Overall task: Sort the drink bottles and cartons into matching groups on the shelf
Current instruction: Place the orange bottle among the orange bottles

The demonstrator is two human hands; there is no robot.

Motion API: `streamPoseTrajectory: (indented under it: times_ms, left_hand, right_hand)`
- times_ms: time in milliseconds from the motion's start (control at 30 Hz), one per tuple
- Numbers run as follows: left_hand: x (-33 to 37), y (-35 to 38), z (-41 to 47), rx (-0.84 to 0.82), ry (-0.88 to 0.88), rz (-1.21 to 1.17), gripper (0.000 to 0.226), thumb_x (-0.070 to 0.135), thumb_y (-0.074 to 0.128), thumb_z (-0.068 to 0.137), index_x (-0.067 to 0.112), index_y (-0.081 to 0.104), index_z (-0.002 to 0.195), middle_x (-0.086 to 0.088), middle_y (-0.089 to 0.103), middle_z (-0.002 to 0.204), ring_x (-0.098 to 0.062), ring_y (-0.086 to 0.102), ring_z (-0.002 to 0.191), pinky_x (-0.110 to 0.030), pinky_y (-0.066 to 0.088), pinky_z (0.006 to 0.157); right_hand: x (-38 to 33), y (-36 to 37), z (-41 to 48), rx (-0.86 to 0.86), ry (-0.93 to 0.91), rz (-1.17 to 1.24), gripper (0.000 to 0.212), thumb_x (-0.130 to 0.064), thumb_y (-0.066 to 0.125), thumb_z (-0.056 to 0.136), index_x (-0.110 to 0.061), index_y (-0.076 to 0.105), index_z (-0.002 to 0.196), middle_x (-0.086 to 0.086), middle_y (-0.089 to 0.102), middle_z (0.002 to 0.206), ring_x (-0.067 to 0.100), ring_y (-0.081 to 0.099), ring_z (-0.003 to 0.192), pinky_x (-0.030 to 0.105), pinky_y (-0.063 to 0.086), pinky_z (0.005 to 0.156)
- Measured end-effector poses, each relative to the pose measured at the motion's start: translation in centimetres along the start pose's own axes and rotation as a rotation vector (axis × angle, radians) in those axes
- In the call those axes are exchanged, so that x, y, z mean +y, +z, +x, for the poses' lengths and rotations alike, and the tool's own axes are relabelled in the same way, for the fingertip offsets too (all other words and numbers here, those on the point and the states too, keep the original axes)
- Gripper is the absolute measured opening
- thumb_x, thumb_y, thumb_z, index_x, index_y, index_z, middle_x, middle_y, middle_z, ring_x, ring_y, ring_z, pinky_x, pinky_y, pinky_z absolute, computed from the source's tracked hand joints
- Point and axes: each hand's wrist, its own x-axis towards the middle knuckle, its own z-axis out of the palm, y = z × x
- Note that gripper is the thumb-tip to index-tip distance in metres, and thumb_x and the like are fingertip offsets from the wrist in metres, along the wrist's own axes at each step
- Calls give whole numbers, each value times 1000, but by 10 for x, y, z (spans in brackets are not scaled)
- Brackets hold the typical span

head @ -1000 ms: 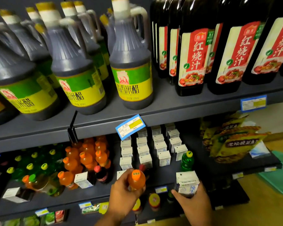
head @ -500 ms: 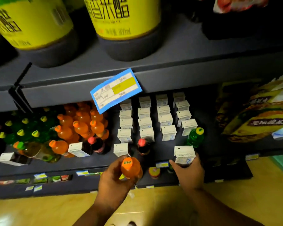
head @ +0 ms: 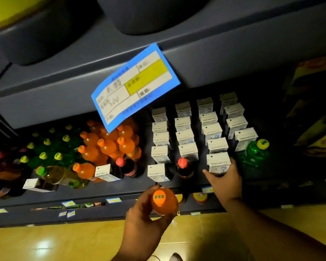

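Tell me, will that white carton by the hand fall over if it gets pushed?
Probably not easily: the white carton stands upright on a flat base, so it should slide, not roll. Pushed near the top, it might tip.

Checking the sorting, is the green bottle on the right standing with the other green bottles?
No, that green bottle stands alone beside the white cartons, while the other green bottles sit far left.

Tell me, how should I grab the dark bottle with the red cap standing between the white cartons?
Pinch the dark bottle by its neck, just under the red cap, coming from the open front of the shelf. It stands upright with white cartons close beside and behind it, so fingers likely won't fit round its body.
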Motion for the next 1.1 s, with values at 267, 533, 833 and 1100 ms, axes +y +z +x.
streamPoseTrajectory:
  times_ms: [267, 533, 833, 1100]
  left_hand:
    - [-6, 3, 4, -7, 35, 28, 79, 15, 98, 57, 34, 62, 124, 25, 68, 118, 0, 65, 112, -20, 55, 92]
    - [-4, 5, 5, 19, 110, 121, 80, 36, 93, 54, 47, 59, 126, 39, 63, 117, 14, 60, 111, -6, 49, 87]
    - [-10, -9, 6, 22, 0, -15, 77, 10, 97, 57, 33, 63, 122, 29, 70, 113, 7, 65, 108, -10, 52, 87]
    - [5, -62, -3, -34, -10, -151, 68, 10, 91, 65, 25, 63, 126, 9, 75, 112, -1, 70, 103, -18, 56, 89]
  right_hand:
    - [13, 6, 9, 15, 28, 38, 88, -22, 92, 66, -14, 46, 142, 10, 64, 131, 32, 58, 123, 40, 49, 97]
    - [27, 5, 13, 44, 29, 64, 84, -17, 90, 68, -12, 46, 140, 13, 64, 130, 32, 59, 122, 36, 46, 97]
    - [35, -19, -14, 13, 22, 30, 96, -25, 90, 68, -18, 37, 149, 9, 48, 147, 30, 44, 137, 46, 40, 110]
    - [-16, -75, -93, 132, -12, -23, 84, -31, 85, 74, -31, 41, 145, 7, 44, 150, 31, 41, 139, 47, 38, 111]
